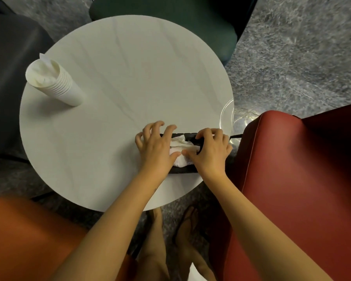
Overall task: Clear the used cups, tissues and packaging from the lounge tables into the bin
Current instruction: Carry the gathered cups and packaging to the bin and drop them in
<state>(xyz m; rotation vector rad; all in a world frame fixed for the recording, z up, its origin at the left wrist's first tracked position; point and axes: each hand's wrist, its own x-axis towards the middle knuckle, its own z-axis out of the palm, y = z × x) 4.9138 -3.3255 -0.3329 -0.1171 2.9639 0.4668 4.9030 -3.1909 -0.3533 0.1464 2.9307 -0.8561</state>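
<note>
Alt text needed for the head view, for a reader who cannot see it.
Two bare hands, left and right, gather crumpled white tissues on a black wrapper near the edge of a round white table. A stack of white paper cups stands at the table's far left; armchairs surround it.

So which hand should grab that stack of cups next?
The left hand, probably. The stack of cups stands at the table's far left edge, on that hand's side. The right hand is further away, gripping the black packaging beside the tissues.
</note>
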